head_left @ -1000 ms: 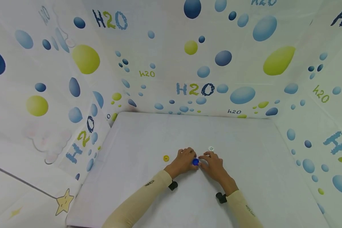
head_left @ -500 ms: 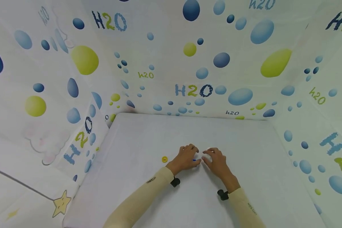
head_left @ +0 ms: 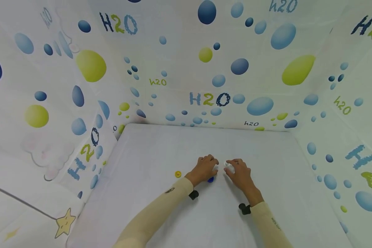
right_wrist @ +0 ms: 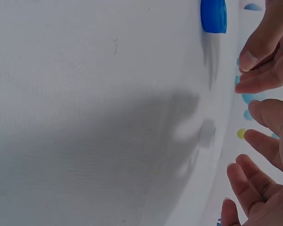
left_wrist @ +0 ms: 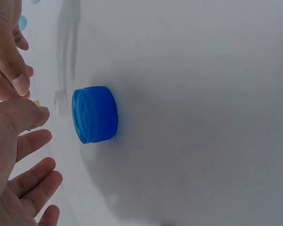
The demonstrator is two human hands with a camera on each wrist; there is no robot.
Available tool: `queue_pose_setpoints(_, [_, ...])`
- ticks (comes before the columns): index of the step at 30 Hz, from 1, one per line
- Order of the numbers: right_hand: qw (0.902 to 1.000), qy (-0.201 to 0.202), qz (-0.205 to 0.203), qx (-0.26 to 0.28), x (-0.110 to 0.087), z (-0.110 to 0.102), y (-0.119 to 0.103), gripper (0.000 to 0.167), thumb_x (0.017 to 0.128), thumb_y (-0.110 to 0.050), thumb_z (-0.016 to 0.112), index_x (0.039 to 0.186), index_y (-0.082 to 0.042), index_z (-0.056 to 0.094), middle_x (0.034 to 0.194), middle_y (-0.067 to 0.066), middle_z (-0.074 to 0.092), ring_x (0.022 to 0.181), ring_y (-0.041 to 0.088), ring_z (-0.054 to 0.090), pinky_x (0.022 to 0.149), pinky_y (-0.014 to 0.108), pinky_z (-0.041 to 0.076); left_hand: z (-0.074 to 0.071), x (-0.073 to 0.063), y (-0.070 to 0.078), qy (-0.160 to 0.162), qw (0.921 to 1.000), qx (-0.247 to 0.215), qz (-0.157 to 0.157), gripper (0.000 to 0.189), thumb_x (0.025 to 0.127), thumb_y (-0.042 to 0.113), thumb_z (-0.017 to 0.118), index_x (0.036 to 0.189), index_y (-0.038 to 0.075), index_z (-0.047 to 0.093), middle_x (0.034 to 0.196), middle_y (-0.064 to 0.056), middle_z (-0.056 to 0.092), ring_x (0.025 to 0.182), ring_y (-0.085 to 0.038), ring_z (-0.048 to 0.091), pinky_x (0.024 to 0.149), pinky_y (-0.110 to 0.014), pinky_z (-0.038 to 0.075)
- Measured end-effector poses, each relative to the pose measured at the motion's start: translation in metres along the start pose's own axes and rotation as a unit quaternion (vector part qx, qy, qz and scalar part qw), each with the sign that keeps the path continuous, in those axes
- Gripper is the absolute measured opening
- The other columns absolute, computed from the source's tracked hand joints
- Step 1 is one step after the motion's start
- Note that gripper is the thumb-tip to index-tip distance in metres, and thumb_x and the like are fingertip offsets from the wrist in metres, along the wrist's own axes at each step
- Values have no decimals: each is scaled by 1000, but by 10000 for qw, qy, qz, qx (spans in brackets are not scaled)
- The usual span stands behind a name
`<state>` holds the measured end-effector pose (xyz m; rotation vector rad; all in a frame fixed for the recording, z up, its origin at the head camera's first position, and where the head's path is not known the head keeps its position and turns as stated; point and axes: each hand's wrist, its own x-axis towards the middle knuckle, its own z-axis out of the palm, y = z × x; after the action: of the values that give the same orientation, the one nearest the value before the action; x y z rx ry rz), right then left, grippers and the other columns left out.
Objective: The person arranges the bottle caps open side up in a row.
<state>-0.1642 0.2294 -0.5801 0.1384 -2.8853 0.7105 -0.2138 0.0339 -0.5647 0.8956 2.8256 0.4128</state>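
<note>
A blue bottle cap (left_wrist: 103,115) stands on the white table, just in front of my left hand (head_left: 203,170), whose fingers are loosely spread and hold nothing. In the head view, the blue cap (head_left: 210,179) shows partly under that hand's thumb side. A small white cap (right_wrist: 207,133) with dark marks on top lies near the fingertips of my right hand (head_left: 241,175). Those fingers are slightly bent and apart from it in the right wrist view. Left of my left hand sits a yellow ring-like cap (head_left: 178,174).
The white-covered table (head_left: 152,148) runs back to a wall sheet (head_left: 179,62) printed with bubbles and H2O lettering. More printed sheets rise at the left and right sides. A black wrist camera (head_left: 193,195) sits on my left wrist, another (head_left: 244,208) on my right.
Both hands have moved away from the blue cap. The right hand has shifted right towards the white cap, while the left has moved slightly forward. The blue cap now sits on the table.
</note>
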Motion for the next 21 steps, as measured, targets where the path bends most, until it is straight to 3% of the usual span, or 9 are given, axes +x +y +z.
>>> queue_pose_setpoints(9, [9992, -258, 290, -33, 6, 0, 4, 42, 100, -25, 75, 137, -6, 67, 136, 25, 58, 123, 46, 59, 89, 66, 48, -3, 11, 2, 52, 9996, 270, 63, 38, 105, 35, 68, 140, 19, 64, 139, -6, 59, 130, -22, 56, 113, -46, 40])
queue_pose_setpoints(21, [9971, -422, 632, 43, 15, 3, 7, 45, 100, -24, 73, 140, -5, 65, 141, 27, 56, 129, 47, 55, 96, 68, 44, -1, 31, 10, 38, 9983, 578, -90, 45, 103, 38, 69, 143, 18, 63, 139, -6, 60, 130, -22, 58, 114, -46, 41])
